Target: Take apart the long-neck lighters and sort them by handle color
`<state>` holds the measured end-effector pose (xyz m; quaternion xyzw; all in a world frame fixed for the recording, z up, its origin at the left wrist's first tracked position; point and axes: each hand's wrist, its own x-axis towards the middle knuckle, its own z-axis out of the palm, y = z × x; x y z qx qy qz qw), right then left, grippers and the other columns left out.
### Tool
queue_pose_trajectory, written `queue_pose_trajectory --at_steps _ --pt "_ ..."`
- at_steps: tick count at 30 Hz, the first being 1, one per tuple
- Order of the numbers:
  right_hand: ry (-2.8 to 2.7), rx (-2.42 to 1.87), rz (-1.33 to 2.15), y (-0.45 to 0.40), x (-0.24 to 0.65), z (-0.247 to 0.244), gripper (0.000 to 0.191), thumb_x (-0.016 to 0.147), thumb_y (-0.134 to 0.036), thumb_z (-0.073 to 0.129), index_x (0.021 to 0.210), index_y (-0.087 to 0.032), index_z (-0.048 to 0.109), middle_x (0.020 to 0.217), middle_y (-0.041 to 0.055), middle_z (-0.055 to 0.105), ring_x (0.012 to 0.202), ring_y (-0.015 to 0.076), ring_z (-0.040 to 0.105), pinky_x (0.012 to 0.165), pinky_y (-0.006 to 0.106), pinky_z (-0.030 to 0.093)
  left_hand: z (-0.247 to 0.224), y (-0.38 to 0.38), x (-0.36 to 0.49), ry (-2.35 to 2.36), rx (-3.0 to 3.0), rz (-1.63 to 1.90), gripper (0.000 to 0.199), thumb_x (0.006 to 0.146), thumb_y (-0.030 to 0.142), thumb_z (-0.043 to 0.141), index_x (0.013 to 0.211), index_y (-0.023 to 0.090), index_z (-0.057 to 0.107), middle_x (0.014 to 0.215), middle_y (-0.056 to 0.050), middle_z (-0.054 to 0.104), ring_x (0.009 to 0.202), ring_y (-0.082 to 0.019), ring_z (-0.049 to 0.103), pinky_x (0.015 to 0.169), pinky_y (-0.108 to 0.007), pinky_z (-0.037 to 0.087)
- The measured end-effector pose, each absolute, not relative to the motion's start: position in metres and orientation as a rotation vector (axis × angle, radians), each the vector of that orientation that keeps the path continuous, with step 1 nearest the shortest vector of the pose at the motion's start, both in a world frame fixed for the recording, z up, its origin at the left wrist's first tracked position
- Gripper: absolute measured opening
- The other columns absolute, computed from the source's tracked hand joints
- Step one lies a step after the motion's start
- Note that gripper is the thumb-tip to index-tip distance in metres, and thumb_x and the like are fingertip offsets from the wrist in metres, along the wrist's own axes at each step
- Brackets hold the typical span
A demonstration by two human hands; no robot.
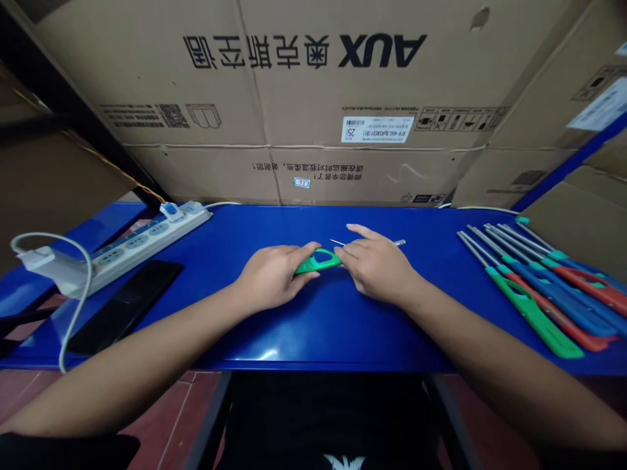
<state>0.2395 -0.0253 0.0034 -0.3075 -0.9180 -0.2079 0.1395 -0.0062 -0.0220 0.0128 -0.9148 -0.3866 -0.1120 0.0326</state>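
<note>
My left hand (pixel 274 277) is closed around the green handle of a long-nosed gas lighter (pixel 322 264), its thumb and forefinger on either side of the trigger opening. At the lighter's front end, my right hand (pixel 375 264) has its fingers curled in, with one finger raised. A metal tube end (pixel 400 243) shows beyond the right hand, in line with the lighter. From the fingers of that hand a thin, pointed metal piece (pixel 337 242) sticks out to the left; the rest of it is hidden. Both hands are just above the blue table (pixel 294 333).
Several long-nosed lighters (pixel 543 287) in green, red and blue lie in a pile at the right. On the left are a white power strip (pixel 142 241) with plugged-in cables and a black phone-like slab (pixel 127 303). A large cardboard sheet (pixel 304 85) stands behind the table.
</note>
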Motion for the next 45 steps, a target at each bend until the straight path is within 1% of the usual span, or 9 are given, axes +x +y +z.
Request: queue_pose_trajectory --at_steps 6,10,13,22,27,30,36,39,45 --pt "-2.318 -1.033 -0.509 -0.041 0.233 0.022 0.034 0.096 -0.02 0.052 0.127 -0.023 0.064 0.122 0.0122 0.07 0.118 0.0308 0.059 0.108 0.055 0.038 0.0 0.005 -0.005 -1.462 -3.143 -0.984 0.056 0.094 0.057 0.055 0.134 0.017 0.054 0.117 -0.011 0.072 0.103 -0.026 0.07 0.09 -0.038 0.053" --pt "-1.993 -1.161 0.014 -0.055 0.21 0.015 0.026 0.095 -0.037 0.056 0.117 -0.022 0.057 0.094 0.0064 0.072 0.087 0.022 0.067 0.078 0.037 0.051 -0.004 0.003 0.002 -1.616 -3.289 -1.676 0.056 0.099 0.066 0.036 0.129 0.019 0.044 0.119 -0.013 0.071 0.11 -0.021 0.067 0.099 -0.039 0.051" --pt "-2.079 -1.258 0.372 -0.055 0.193 0.001 0.06 0.089 -0.05 0.062 0.137 -0.02 0.041 0.087 0.0017 0.072 0.07 0.0193 0.067 0.059 0.03 0.046 -0.004 -0.009 0.009 -1.583 -3.402 -1.847 0.061 0.094 0.074 0.041 0.129 0.024 0.041 0.139 -0.015 0.061 0.126 -0.023 0.06 0.106 -0.042 0.048" --pt "-2.411 -1.463 -0.14 -0.054 0.183 0.0 0.066 0.098 -0.038 0.04 0.158 -0.013 0.028 0.102 0.0139 0.077 0.069 0.024 0.071 0.05 0.032 0.039 -0.014 -0.018 0.019 -1.517 -3.535 -2.208 0.056 0.095 0.067 0.049 0.13 0.025 0.039 0.154 -0.016 0.049 0.138 -0.026 0.053 0.113 -0.047 0.046" --pt "-2.581 -1.516 -0.35 -0.053 0.186 -0.004 0.064 0.097 -0.025 0.039 0.16 -0.013 0.03 0.083 0.0114 0.074 0.059 0.0224 0.066 0.051 0.032 0.041 -0.004 -0.012 0.011 -1.946 -3.124 -2.209 0.056 0.097 0.062 0.046 0.13 0.017 0.046 0.131 -0.017 0.067 0.123 -0.026 0.065 0.107 -0.046 0.052" --pt "-2.53 -1.337 -0.334 -0.051 0.19 -0.007 0.061 0.094 -0.022 0.046 0.155 -0.016 0.04 0.093 0.0133 0.072 0.083 0.0279 0.067 0.07 0.039 0.051 0.0 -0.009 0.005 -1.895 -3.085 -2.125 0.049 0.099 0.058 0.043 0.121 0.015 0.053 0.128 -0.017 0.068 0.124 -0.025 0.064 0.107 -0.045 0.052" --pt "-2.273 -1.087 0.555 -0.041 0.193 -0.019 0.061 0.098 -0.026 0.049 0.156 -0.023 0.03 0.118 0.0105 0.069 0.093 0.0223 0.068 0.077 0.037 0.056 -0.004 -0.008 0.005 -1.634 -3.312 -1.794 0.051 0.101 0.06 0.038 0.123 0.018 0.057 0.139 -0.014 0.063 0.132 -0.023 0.057 0.117 -0.044 0.043" --pt "-2.109 -1.08 0.554 -0.033 0.2 -0.023 0.055 0.1 -0.037 0.048 0.152 -0.021 0.039 0.128 0.0125 0.067 0.108 0.0242 0.067 0.088 0.038 0.055 -0.001 -0.002 -0.002 -1.653 -3.275 -1.525 0.061 0.098 0.068 0.039 0.128 0.018 0.057 0.136 -0.014 0.065 0.126 -0.024 0.061 0.11 -0.043 0.048" --pt "-2.05 -1.319 0.43 -0.015 0.224 -0.022 0.046 0.1 -0.039 0.048 0.141 -0.021 0.056 0.118 0.0114 0.072 0.102 0.0261 0.069 0.085 0.039 0.053 0.032 0.023 -0.045 -1.785 -2.846 -1.194 0.065 0.099 0.066 0.029 0.075 0.018 0.065 0.078 -0.006 0.072 0.077 -0.02 0.066 0.078 -0.031 0.051"
